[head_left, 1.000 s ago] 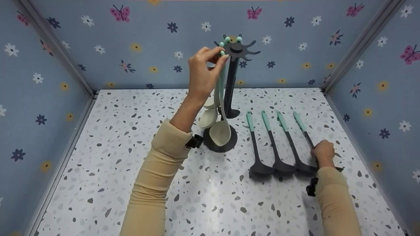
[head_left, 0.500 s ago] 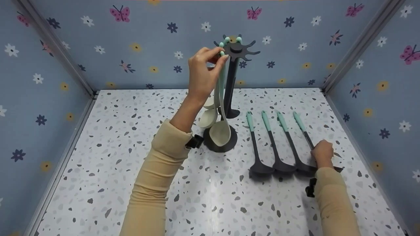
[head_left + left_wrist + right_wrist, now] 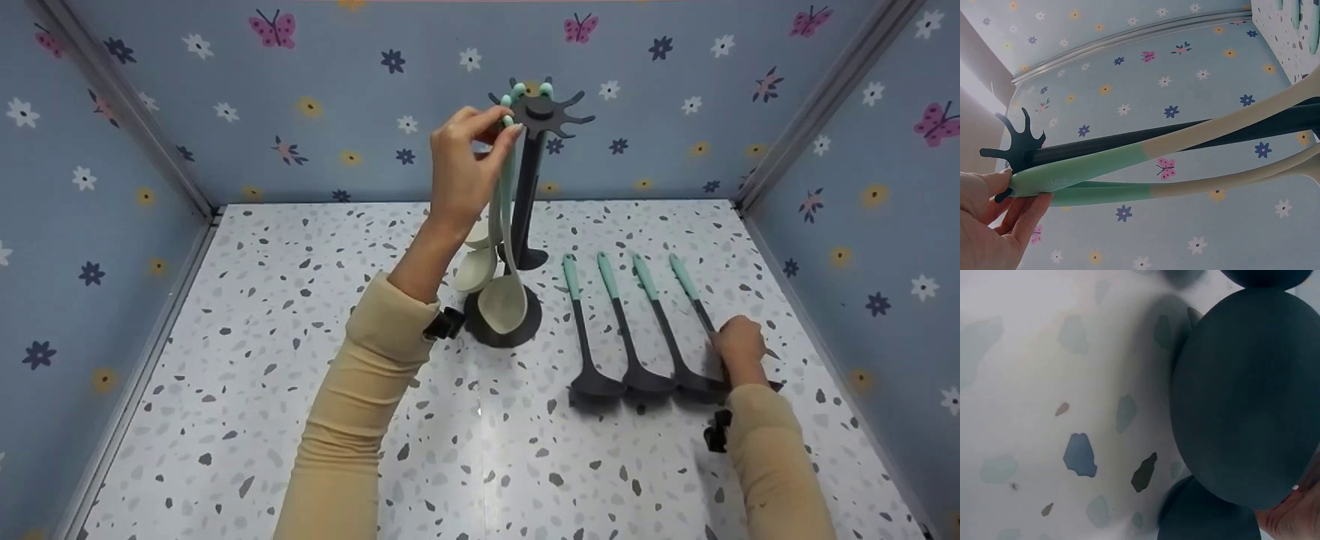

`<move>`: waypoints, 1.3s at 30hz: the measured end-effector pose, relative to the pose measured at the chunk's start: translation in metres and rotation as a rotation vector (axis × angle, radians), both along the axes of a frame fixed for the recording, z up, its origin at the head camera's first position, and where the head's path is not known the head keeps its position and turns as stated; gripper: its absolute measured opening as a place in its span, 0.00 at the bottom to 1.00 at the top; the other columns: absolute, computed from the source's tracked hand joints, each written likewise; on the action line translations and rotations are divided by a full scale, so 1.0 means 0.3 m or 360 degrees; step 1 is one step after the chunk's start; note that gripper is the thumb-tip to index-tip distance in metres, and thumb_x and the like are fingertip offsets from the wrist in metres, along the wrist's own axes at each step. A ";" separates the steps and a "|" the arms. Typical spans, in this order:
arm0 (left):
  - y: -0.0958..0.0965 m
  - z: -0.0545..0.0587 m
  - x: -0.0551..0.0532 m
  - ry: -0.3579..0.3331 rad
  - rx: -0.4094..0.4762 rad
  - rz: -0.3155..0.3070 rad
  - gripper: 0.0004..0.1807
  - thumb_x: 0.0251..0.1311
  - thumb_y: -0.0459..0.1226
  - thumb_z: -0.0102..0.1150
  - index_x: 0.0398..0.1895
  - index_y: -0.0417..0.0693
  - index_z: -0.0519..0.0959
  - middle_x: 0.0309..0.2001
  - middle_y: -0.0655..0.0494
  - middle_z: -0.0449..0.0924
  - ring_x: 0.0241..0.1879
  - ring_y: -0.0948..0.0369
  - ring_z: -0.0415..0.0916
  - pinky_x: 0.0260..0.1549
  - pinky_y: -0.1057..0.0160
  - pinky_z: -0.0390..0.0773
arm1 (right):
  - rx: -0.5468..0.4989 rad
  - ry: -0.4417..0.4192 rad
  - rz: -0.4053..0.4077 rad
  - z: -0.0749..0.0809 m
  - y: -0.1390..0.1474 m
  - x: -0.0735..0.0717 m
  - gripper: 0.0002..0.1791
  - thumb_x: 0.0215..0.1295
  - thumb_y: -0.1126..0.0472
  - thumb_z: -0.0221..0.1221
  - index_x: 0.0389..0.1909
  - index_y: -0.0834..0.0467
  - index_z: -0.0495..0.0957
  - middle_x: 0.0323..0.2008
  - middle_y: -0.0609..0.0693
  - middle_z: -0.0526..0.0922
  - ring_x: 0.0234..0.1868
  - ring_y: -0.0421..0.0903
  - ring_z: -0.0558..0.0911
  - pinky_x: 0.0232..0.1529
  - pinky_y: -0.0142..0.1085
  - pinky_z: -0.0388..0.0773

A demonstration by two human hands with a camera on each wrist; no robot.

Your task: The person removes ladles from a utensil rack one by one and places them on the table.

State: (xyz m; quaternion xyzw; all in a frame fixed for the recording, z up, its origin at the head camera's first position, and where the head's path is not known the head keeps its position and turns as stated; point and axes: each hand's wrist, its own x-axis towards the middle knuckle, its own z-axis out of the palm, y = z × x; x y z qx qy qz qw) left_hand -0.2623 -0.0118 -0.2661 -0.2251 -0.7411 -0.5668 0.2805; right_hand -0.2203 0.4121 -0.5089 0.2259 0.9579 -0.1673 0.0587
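Note:
In the head view my left hand (image 3: 465,165) pinches the mint handle end of a cream ladle (image 3: 502,304), right at the hooked top of a black utensil stand (image 3: 529,169). The left wrist view shows thumb and fingers at the tip of that mint handle (image 3: 1084,166), beside a stand hook. Other cream ladles (image 3: 475,271) hang behind it. On the right, my right hand (image 3: 739,341) grips the dark shaft of the rightmost black ladle (image 3: 684,279), which lies on the table; hand and sleeve cover part of its bowl. Dark ladle bowls (image 3: 1247,399) crowd the right wrist view.
More black ladles with mint handles (image 3: 609,277) lie in a row left of my right hand, on the speckled table (image 3: 247,375). Blue flowered panels (image 3: 337,97) enclose the back and sides. Bare hooks (image 3: 581,120) stick out on the stand's right.
My right hand and sleeve have shifted very slightly to the right. My left hand stays in place at the hook, and the ladles lie as before.

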 end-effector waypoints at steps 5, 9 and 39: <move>0.000 -0.004 -0.004 0.0022 -0.0015 0.0008 0.12 0.56 0.36 0.56 0.38 0.36 0.80 0.30 0.48 0.73 0.31 0.62 0.74 0.28 0.68 0.78 | -0.0012 0.0126 0.0051 0.026 -0.019 -0.002 0.18 0.61 0.61 0.50 0.40 0.74 0.74 0.40 0.71 0.74 0.37 0.65 0.75 0.35 0.53 0.72; 0.000 -0.005 -0.005 0.0014 -0.0004 0.0013 0.11 0.56 0.36 0.57 0.38 0.36 0.80 0.29 0.48 0.73 0.30 0.62 0.74 0.28 0.68 0.78 | -0.0025 0.0242 0.0128 0.058 -0.048 -0.007 0.18 0.63 0.60 0.49 0.39 0.73 0.74 0.39 0.70 0.75 0.36 0.64 0.75 0.34 0.53 0.72; 0.003 -0.004 -0.006 -0.0009 -0.0010 0.0020 0.11 0.56 0.35 0.57 0.38 0.36 0.80 0.29 0.51 0.72 0.30 0.61 0.73 0.27 0.72 0.77 | -0.0692 0.0945 0.0763 0.534 -0.432 -0.031 0.20 0.62 0.53 0.53 0.43 0.66 0.76 0.34 0.59 0.80 0.29 0.35 0.77 0.28 0.21 0.74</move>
